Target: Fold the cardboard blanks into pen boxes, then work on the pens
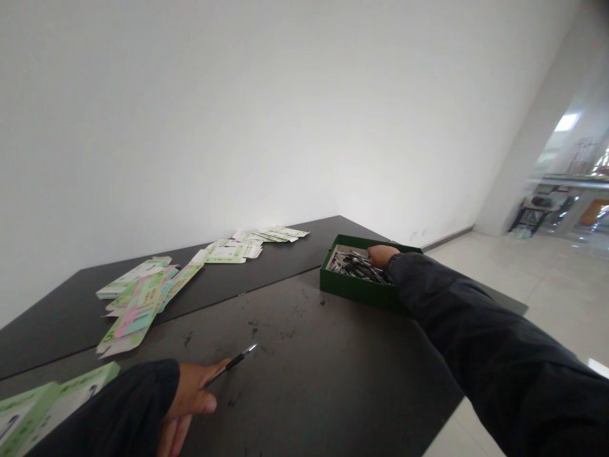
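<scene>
My left hand (190, 393) is closed around a black pen (234, 362) with a silver tip, held low over the dark table at the front left. The pen's tip points away to the right. Far to the right, my right hand (380, 255) reaches down into a green box (356, 293). Many pens (356, 265) lie loose and jumbled in that box. The fingertips of my right hand are hidden, so what they touch among the pens does not show.
Flattened green-and-white cartons (228, 251) lie along the back of the dark table (304, 355). A pile of coloured card pieces (143, 301) sits at the left. Folded green-and-white boxes (61, 406) stand at the lower left. A white wall (238, 114) rises behind.
</scene>
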A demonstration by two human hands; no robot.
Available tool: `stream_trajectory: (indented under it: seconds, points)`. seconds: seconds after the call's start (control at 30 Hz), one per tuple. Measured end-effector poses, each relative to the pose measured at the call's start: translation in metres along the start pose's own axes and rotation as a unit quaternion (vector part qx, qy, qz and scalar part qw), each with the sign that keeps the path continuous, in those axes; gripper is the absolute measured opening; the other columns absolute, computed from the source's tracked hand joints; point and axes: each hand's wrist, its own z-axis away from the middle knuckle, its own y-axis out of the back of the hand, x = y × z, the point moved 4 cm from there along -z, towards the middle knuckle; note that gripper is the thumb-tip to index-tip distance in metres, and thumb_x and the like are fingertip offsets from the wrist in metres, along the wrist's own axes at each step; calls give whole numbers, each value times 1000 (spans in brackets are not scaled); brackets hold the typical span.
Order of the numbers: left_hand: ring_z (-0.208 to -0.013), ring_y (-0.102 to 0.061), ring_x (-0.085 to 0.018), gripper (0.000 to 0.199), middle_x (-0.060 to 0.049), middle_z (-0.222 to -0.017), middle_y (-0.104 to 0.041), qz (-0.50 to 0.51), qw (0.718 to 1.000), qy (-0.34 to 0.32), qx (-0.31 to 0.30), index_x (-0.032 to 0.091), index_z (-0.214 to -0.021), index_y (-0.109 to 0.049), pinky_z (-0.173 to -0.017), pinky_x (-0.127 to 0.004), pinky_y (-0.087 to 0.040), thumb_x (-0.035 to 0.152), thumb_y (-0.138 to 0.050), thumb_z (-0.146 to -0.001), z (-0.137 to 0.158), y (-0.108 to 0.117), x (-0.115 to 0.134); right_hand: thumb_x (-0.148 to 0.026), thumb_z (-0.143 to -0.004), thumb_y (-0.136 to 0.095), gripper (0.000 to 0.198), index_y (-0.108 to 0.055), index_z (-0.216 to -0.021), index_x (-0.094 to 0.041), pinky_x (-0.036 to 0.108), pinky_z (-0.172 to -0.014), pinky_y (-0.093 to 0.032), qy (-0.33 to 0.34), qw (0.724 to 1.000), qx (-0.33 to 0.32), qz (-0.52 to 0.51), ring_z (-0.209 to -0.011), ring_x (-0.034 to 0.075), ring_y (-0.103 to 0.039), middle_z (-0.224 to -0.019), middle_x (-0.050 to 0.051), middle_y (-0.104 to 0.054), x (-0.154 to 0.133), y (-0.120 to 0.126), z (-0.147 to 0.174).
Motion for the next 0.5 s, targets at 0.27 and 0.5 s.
stream_trajectory:
  seconds: [0.27,0.5]
  points:
    - [-66,-62,-24,78,-13,-77,-66,-8,999,-33,-20,13,-129,17,-51,-32,-49,54,-28,-81,-4,4,-14,-22,-80,-36,27,-47,-104,-15,32,-73,-34,16,997,80,6,-92,23,-49,-102,13,-53,-12,21,2]
    - [-68,-62,-25,77,-14,-80,-65,-1,999,-19,-26,14,-127,22,-51,-34,-48,51,-28,-83,-4,2,-9,-25,-79,-38,25,-54,-96,-15,26,-67,-34,92,994,54,-7,-82,20,-53,-92,11,-57,-37,15,0]
